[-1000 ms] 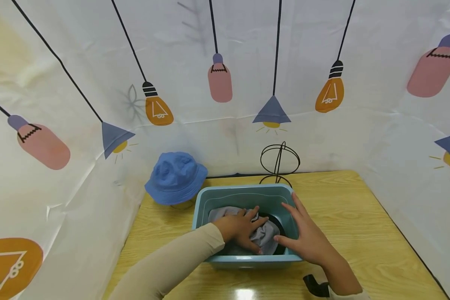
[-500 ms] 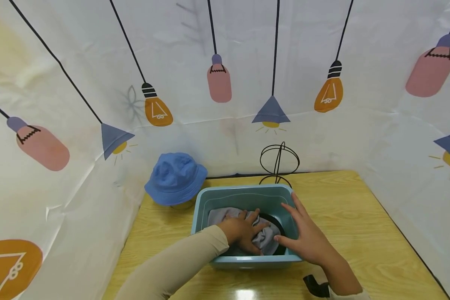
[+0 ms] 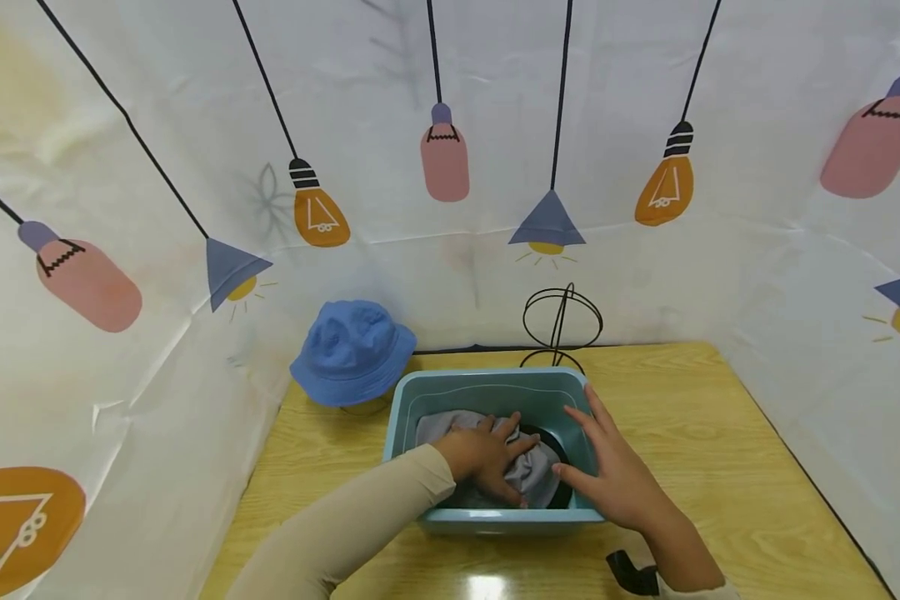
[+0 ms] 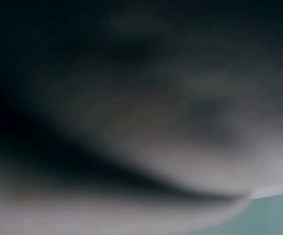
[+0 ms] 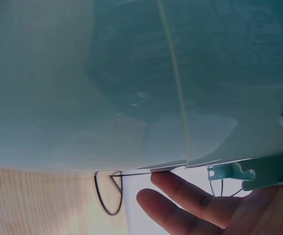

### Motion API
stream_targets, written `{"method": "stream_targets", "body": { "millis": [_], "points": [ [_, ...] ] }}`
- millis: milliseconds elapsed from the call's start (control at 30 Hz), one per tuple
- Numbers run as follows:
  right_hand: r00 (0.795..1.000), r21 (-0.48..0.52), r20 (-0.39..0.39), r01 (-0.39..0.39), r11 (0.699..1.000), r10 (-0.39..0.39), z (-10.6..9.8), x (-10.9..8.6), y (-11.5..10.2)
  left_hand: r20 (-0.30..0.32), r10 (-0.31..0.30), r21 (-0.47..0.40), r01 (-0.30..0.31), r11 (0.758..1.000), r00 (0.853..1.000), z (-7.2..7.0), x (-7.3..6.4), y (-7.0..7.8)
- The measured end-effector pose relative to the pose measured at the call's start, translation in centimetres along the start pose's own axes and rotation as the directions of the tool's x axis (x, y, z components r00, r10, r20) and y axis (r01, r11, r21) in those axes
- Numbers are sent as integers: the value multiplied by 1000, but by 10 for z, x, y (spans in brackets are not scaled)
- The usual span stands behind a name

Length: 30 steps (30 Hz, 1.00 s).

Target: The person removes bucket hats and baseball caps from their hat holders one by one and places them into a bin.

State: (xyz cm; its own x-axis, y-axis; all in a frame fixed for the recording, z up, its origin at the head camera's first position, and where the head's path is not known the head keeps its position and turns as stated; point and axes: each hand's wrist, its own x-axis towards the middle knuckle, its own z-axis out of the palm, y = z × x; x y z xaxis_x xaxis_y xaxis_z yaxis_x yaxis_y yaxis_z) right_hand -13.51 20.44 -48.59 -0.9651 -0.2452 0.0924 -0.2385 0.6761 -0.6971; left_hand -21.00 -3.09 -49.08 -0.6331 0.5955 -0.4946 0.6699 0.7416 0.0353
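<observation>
My left hand (image 3: 487, 461) lies with spread fingers on a crumpled grey cloth item (image 3: 534, 475) in a blue-green plastic bin (image 3: 487, 518). How much of the cloth the palm covers cannot be told. A dark curved edge (image 3: 561, 492) shows at the cloth's right side; its kind is unclear. My right hand (image 3: 617, 475) holds the bin's right rim, thumb and one finger over the inside. In the right wrist view, two fingers (image 5: 180, 188) lie along the outer wall near a handle clip (image 5: 258, 171). The left wrist view is a dark blur.
Behind the bin at left, a blue bucket hat (image 3: 354, 354) sits on a low wire support. A black wire stand (image 3: 558, 342) rises behind the bin. All stand on a wooden table (image 3: 720, 467), backed by a white curtain (image 3: 645, 283) with lamp prints.
</observation>
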Motion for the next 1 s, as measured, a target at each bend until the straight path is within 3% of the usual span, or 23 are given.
{"method": "stream_targets", "body": {
  "millis": [333, 700, 1000],
  "points": [
    [1000, 0, -8, 9, 1000, -9, 0, 1, 3, -42, 34, -93, -38, 995, 999, -18, -11, -4],
    [1000, 3, -18, 16, 1000, -15, 1, -1, 1, -161, 103, -150, -128, 980, 982, -47, -39, -19],
    [1000, 7, -27, 17, 1000, -17, 2, -1, 2, -276, 111, -80, -138, 987, 955, -60, -58, -34]
  ]
}}
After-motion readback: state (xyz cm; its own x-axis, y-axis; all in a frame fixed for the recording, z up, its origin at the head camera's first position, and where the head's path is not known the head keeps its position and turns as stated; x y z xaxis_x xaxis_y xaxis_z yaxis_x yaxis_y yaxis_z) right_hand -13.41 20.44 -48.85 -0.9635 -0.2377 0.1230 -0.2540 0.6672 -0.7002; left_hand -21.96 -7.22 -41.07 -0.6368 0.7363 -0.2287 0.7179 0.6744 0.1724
